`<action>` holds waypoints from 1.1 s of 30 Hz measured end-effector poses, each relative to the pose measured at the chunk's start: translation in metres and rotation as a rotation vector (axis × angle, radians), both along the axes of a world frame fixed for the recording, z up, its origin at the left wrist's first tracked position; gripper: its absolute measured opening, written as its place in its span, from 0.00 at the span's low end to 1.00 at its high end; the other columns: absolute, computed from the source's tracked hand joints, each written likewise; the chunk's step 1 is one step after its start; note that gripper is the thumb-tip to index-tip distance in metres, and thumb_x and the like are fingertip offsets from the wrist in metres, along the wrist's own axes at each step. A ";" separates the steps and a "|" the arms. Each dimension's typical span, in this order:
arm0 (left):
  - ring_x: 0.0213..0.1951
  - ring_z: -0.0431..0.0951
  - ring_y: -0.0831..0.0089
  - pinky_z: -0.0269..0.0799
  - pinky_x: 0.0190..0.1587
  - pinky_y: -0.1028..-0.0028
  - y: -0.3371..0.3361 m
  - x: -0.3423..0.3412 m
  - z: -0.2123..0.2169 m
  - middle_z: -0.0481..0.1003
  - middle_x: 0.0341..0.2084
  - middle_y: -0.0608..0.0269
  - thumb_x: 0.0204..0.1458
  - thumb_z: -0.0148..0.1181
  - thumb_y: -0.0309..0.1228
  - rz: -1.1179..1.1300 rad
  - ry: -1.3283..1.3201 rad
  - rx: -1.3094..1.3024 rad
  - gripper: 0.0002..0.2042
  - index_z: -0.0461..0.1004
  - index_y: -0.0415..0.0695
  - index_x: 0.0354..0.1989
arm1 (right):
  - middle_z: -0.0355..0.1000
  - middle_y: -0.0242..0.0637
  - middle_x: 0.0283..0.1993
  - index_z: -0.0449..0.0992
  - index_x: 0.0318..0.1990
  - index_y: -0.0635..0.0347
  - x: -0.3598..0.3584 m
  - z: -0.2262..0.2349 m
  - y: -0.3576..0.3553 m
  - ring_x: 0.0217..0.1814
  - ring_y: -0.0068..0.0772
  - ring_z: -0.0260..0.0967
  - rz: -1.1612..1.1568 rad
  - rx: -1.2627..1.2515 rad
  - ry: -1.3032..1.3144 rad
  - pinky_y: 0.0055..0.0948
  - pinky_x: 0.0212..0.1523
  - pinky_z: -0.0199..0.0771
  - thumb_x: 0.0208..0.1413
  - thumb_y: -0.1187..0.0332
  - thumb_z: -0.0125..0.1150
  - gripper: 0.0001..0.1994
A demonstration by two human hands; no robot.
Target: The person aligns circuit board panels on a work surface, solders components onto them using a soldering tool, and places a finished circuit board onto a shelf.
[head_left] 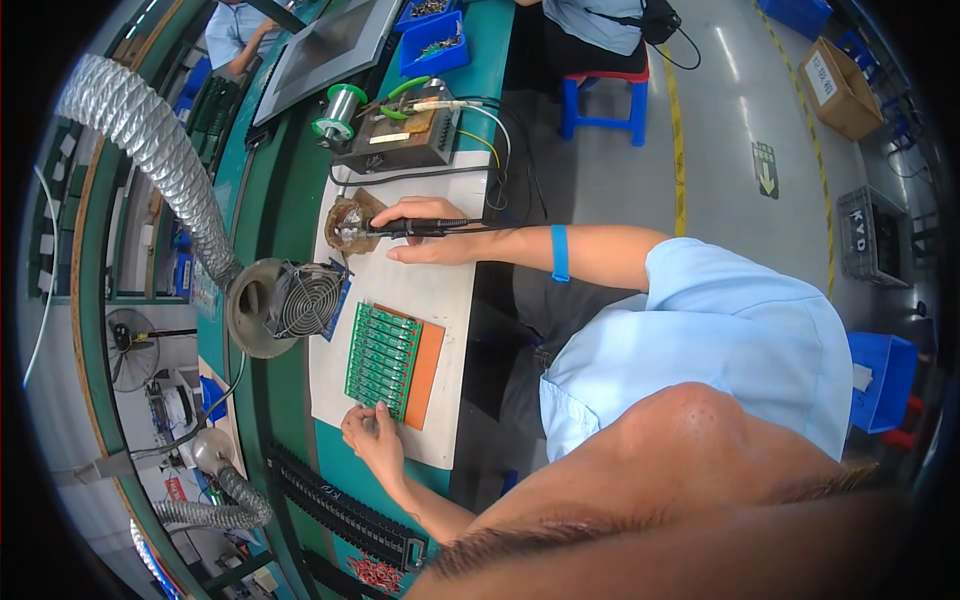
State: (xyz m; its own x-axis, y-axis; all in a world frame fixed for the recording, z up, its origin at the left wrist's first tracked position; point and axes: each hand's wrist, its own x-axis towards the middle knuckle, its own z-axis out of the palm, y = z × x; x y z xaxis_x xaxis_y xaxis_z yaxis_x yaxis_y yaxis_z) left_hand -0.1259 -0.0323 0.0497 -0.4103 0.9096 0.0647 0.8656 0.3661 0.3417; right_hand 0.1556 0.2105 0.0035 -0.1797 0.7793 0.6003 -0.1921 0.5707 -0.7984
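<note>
My right hand (425, 230), at the top of the bench's paper, is closed around a black soldering iron (440, 226). The iron's tip reaches into a round, brownish cleaning holder (348, 226); the exact contact is hard to make out. Lower down, my left hand (376, 438) pinches the lower edge of a green circuit board panel (384, 360). That panel carries several narrow boards in rows, with small red parts along its right side. It lies on an orange-brown sheet (428, 372), which rests on white paper (452, 330).
A soldering station (405, 140) with cables and a solder wire spool (342, 112) stand above the holder. Left of the panel is a fan (308, 300) on a fume duct (165, 150). A black slotted rack (345, 510) and red-and-white parts (375, 573) lie below. Blue bins (436, 48) stand at top.
</note>
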 end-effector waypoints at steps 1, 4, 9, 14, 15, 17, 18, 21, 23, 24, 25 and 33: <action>0.55 0.69 0.54 0.65 0.60 0.57 0.002 0.001 -0.004 0.74 0.51 0.52 0.60 0.65 0.39 0.010 -0.041 0.051 0.14 0.73 0.41 0.39 | 0.74 0.30 0.40 0.79 0.56 0.55 0.001 0.000 0.001 0.29 0.21 0.64 -0.001 0.005 -0.006 0.23 0.33 0.66 0.52 0.71 0.71 0.22; 0.55 0.69 0.55 0.65 0.59 0.58 0.002 -0.001 -0.014 0.74 0.50 0.53 0.61 0.64 0.38 0.023 -0.068 0.150 0.13 0.72 0.41 0.38 | 0.74 0.31 0.40 0.79 0.56 0.55 0.002 -0.001 0.000 0.29 0.22 0.64 -0.002 0.004 -0.010 0.24 0.34 0.66 0.52 0.70 0.70 0.21; 0.50 0.73 0.61 0.70 0.52 0.63 -0.002 -0.007 -0.022 0.74 0.46 0.57 0.63 0.62 0.36 0.057 -0.214 0.339 0.10 0.70 0.43 0.39 | 0.75 0.32 0.41 0.79 0.55 0.56 0.003 0.002 -0.001 0.31 0.25 0.67 0.001 -0.004 -0.001 0.25 0.36 0.67 0.54 0.70 0.69 0.20; 0.42 0.75 0.68 0.72 0.44 0.72 0.004 0.012 -0.008 0.74 0.42 0.61 0.65 0.60 0.34 0.127 -0.858 0.487 0.07 0.68 0.46 0.41 | 0.77 0.34 0.43 0.79 0.55 0.57 0.004 0.005 -0.004 0.35 0.28 0.69 -0.017 0.019 0.026 0.26 0.39 0.68 0.56 0.70 0.68 0.18; 0.40 0.75 0.70 0.71 0.42 0.74 0.006 0.021 -0.006 0.74 0.42 0.62 0.65 0.59 0.33 0.138 -0.953 0.534 0.07 0.68 0.47 0.41 | 0.77 0.34 0.43 0.79 0.55 0.58 0.003 0.005 -0.004 0.35 0.28 0.69 -0.028 0.034 0.018 0.26 0.40 0.68 0.57 0.70 0.68 0.18; 0.36 0.74 0.74 0.70 0.38 0.78 0.003 0.032 -0.001 0.74 0.40 0.64 0.66 0.59 0.32 0.162 -1.142 0.627 0.06 0.68 0.48 0.43 | 0.78 0.35 0.43 0.78 0.55 0.58 0.000 0.005 -0.005 0.36 0.30 0.70 -0.048 0.060 0.004 0.27 0.41 0.69 0.59 0.70 0.67 0.17; 0.36 0.74 0.74 0.70 0.38 0.78 0.002 0.033 0.001 0.74 0.40 0.64 0.66 0.59 0.32 0.164 -1.141 0.628 0.06 0.68 0.48 0.43 | 0.78 0.35 0.43 0.78 0.55 0.58 -0.001 0.004 -0.004 0.36 0.30 0.70 -0.046 0.060 0.005 0.27 0.41 0.69 0.59 0.70 0.67 0.17; 0.35 0.73 0.75 0.68 0.36 0.78 -0.010 0.029 0.006 0.74 0.40 0.64 0.65 0.59 0.32 0.264 -1.093 0.758 0.06 0.69 0.49 0.44 | 0.79 0.34 0.45 0.79 0.56 0.58 0.001 0.000 -0.002 0.37 0.28 0.71 -0.057 0.067 0.000 0.26 0.42 0.70 0.60 0.72 0.68 0.17; 0.35 0.73 0.75 0.67 0.36 0.79 -0.030 0.019 0.011 0.74 0.40 0.64 0.65 0.59 0.32 0.297 -1.079 0.793 0.06 0.69 0.49 0.44 | 0.79 0.34 0.46 0.79 0.56 0.58 0.003 -0.002 0.001 0.38 0.28 0.71 -0.066 0.064 -0.005 0.26 0.42 0.70 0.60 0.73 0.68 0.17; 0.37 0.72 0.76 0.64 0.35 0.80 -0.052 0.007 0.015 0.73 0.41 0.65 0.64 0.59 0.34 0.388 -0.946 0.784 0.06 0.70 0.49 0.45 | 0.79 0.34 0.46 0.79 0.56 0.58 0.005 -0.003 0.002 0.38 0.28 0.71 -0.069 0.065 -0.012 0.26 0.42 0.70 0.60 0.73 0.68 0.16; 0.39 0.71 0.77 0.61 0.35 0.81 -0.063 0.002 0.019 0.72 0.41 0.66 0.64 0.58 0.36 0.481 -0.810 0.776 0.07 0.71 0.49 0.46 | 0.79 0.34 0.46 0.78 0.56 0.59 0.003 -0.001 0.001 0.38 0.28 0.71 -0.066 0.068 -0.021 0.26 0.42 0.70 0.60 0.73 0.67 0.16; 0.40 0.72 0.76 0.63 0.38 0.80 -0.082 -0.022 0.019 0.73 0.42 0.65 0.65 0.57 0.35 0.471 -0.860 0.716 0.07 0.70 0.49 0.47 | 0.79 0.35 0.46 0.78 0.56 0.60 0.006 0.002 -0.002 0.38 0.28 0.71 -0.043 0.030 -0.031 0.26 0.41 0.70 0.60 0.74 0.67 0.16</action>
